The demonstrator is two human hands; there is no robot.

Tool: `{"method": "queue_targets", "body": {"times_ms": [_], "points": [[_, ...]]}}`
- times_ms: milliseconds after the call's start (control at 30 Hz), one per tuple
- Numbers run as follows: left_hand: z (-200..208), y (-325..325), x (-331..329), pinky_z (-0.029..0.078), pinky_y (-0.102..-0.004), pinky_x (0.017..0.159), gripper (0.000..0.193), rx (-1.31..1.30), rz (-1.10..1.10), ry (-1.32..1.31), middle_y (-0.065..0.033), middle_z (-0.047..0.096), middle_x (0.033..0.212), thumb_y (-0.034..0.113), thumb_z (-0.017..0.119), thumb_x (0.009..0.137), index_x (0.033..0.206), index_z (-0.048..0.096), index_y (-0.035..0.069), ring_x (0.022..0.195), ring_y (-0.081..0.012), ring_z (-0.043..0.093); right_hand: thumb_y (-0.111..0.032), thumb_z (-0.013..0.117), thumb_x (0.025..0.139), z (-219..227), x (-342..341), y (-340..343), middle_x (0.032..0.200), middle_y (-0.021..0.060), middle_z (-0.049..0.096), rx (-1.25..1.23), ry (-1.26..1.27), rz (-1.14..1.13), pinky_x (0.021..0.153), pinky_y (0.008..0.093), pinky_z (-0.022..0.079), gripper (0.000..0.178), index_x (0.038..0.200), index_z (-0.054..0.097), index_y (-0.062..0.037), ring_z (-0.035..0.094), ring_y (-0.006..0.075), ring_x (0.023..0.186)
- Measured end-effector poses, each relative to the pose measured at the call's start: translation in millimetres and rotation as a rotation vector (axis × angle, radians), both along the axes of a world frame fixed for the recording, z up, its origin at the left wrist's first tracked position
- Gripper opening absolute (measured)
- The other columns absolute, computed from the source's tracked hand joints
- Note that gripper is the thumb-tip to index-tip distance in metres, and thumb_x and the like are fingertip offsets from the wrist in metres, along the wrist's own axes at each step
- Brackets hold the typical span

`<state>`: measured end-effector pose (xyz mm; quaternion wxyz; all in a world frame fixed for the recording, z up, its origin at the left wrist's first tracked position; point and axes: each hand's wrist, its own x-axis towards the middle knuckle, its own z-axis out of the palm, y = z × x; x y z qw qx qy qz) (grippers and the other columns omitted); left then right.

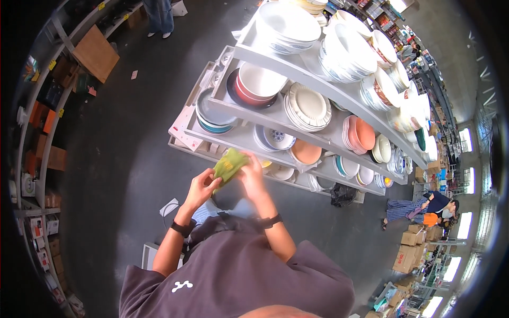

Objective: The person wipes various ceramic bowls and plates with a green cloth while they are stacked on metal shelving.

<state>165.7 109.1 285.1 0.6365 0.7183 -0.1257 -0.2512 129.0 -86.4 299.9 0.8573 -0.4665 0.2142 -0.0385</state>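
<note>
Between my two hands is a crumpled olive-green piece (pixel 229 165) with a yellow mark on it, which looks like a folded cloth or soft packet; I cannot tell which. My left hand (pixel 201 186) pinches its lower left edge between thumb and fingers. At its right side my right hand (pixel 251 174) is closed on it, slightly blurred, with some fingers hidden behind it. Dark bands circle both wrists. The piece is held up in front of the lower left shelves, apart from the dishes there.
A tiered grey rack (pixel 313 132) ahead carries stacked white bowls (pixel 289 24), ribbed plates (pixel 307 106) and pink bowls (pixel 360 133). Storage shelves (pixel 53 132) line the left. A brown board (pixel 95 54) leans there. Other people stand at far right and top left; cardboard boxes (pixel 408 257) lie at right.
</note>
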Motion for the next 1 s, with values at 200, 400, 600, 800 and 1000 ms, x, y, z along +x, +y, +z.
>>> {"method": "queue_targets", "body": {"times_ms": [200, 400, 600, 800, 1000], "points": [[27.3, 25.2, 52.2, 0.05, -0.0273, 0.078, 0.042, -0.132, -0.045, 0.159, -0.0051, 0.061, 0.093, 0.006, 0.051, 0.099, 0.141, 0.046, 0.006, 0.082, -0.0124, 0.059, -0.011, 0.056, 0.089, 15.2, 24.4, -13.6, 0.129, 0.0111, 0.059, 0.491, -0.245, -0.204, 0.106, 0.0434, 0.045, 0.045, 0.134, 0.051, -0.0093, 0.054, 0.0257, 0.125], [21.3, 6.3, 128.0, 0.05, -0.0267, 0.079, 0.041, 0.004, -0.137, -0.009, -0.0042, 0.059, 0.092, 0.003, 0.048, 0.098, 0.139, 0.052, 0.007, 0.081, -0.0114, 0.058, -0.009, 0.049, 0.085, -0.3, 94.8, -60.3, 0.148, 0.0142, 0.047, 0.823, -0.621, -0.37, 0.119, 0.0465, 0.03, 0.06, 0.144, 0.045, -0.0032, 0.044, 0.029, 0.137], [37.9, -40.1, 214.7, 0.05, -0.0231, 0.077, 0.042, 0.065, -0.153, -0.244, -0.0032, 0.06, 0.1, 0.003, 0.053, 0.099, 0.14, 0.053, 0.011, 0.083, -0.0092, 0.06, -0.011, 0.046, 0.096, -12.3, 173.4, -106.4, 0.148, 0.0189, 0.045, 1.009, -0.874, -0.181, 0.118, 0.0535, 0.031, 0.05, 0.144, 0.043, 0.0009, 0.042, 0.0349, 0.138], [55.4, -104.0, 271.2, 0.053, -0.0334, 0.086, 0.053, 0.242, -0.286, -0.506, -0.0134, 0.058, 0.12, 0.015, 0.059, 0.097, 0.147, 0.046, 0.024, 0.093, -0.0246, 0.065, -0.009, 0.047, 0.098, -17.4, 234.3, -145.5, 0.141, 0.016, 0.052, 0.617, -0.389, -0.492, 0.112, 0.0468, 0.039, 0.042, 0.139, 0.046, -0.0007, 0.05, 0.029, 0.13], [24.8, -152.2, 309.3, 0.052, -0.0425, 0.092, 0.05, 0.368, -0.36, -0.727, -0.0294, 0.043, 0.143, 0.021, 0.064, 0.095, 0.143, 0.05, 0.025, 0.104, -0.037, 0.064, -0.013, 0.064, 0.081, -58.5, 278.7, -170.7, 0.12, 0.0266, 0.059, -1.211, -0.127, -0.25, 0.101, 0.0456, 0.042, 0.046, 0.124, 0.057, 0.0022, 0.054, 0.0421, 0.116]]}}
